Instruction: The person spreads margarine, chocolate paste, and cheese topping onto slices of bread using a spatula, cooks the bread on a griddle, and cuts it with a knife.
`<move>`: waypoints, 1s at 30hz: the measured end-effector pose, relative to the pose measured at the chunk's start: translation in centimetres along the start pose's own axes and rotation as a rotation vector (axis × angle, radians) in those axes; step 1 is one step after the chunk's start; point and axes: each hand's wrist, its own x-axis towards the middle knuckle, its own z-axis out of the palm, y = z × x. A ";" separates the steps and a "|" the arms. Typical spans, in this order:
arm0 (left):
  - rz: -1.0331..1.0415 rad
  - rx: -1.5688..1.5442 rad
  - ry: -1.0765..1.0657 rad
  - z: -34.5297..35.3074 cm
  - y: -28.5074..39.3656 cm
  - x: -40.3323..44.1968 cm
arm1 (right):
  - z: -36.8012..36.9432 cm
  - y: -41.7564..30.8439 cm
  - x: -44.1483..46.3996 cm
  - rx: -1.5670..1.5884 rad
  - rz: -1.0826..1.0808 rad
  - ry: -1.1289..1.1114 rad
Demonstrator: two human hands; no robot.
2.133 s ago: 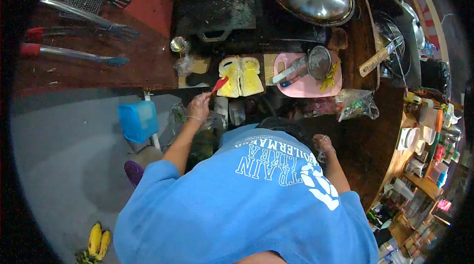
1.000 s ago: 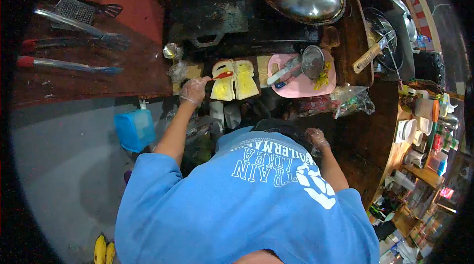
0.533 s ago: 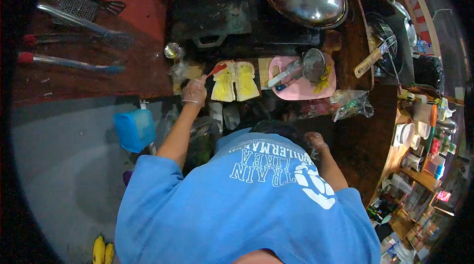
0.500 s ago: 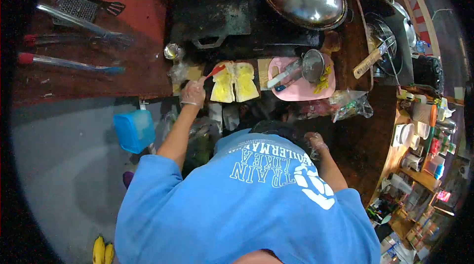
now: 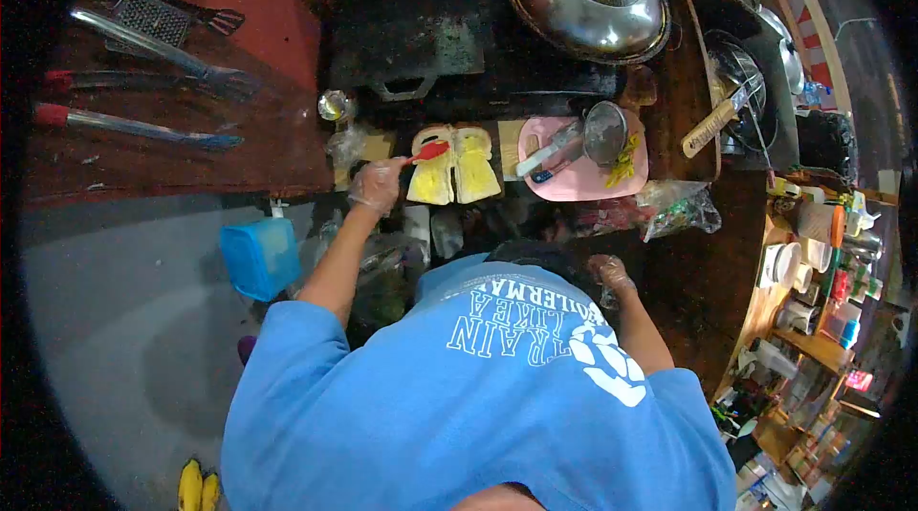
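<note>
My left hand [image 5: 376, 186], in a clear plastic glove, is closed around the handle of a red spatula [image 5: 430, 151]. The spatula's head lies over the upper part of the left bread slice [image 5: 430, 184], which carries a yellow spread. Beside it lies the right bread slice [image 5: 474, 172], also coated yellow. A dark patch shows near the top of the left slice. Low on the right, my right hand [image 5: 613, 277], gloved too, stays close to my body; its fingers are too dark and small to make out.
A pink cutting board [image 5: 574, 186] holds a knife, a strainer and yellow bits. Behind are a black griddle [image 5: 411, 52] and a domed metal lid [image 5: 593, 4]. Tongs [image 5: 143, 124] and a grater [image 5: 153, 19] lie left. A blue container [image 5: 258, 256] is below.
The red spatula has moved slightly right and down over the left slice, its head now turned flatter to view. My left hand moved slightly with it; my right hand is unchanged.
</note>
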 end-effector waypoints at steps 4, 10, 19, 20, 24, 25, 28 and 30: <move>-0.082 0.194 -0.130 -2.5 4.2 2.6 | 0.3 -0.3 -0.5 -1.058 -0.280 -0.054; -0.179 0.246 0.026 -2.9 1.0 -1.3 | 0.7 -2.1 -2.1 -0.925 -0.077 0.028; -0.339 0.154 -0.123 -2.0 4.6 -1.4 | 2.0 -2.4 -3.0 -1.191 -0.115 -0.088; -0.209 0.224 -0.044 1.1 0.9 -3.3 | 1.5 -1.8 -2.5 -1.186 -0.236 -0.055; -0.359 0.264 -0.135 -4.8 5.4 -3.5 | 0.4 2.4 -0.7 -0.492 -0.159 0.076; -0.361 0.268 -0.137 -4.1 5.3 -3.6 | 1.1 0.4 -2.0 -0.310 -0.088 0.083; -0.345 0.055 -0.131 -2.3 5.6 -2.2 | 1.5 -1.2 -1.5 -0.418 -0.012 0.021; -0.349 0.108 -0.193 -0.7 6.1 -3.3 | 1.2 -0.6 -1.4 -0.713 -0.007 -0.041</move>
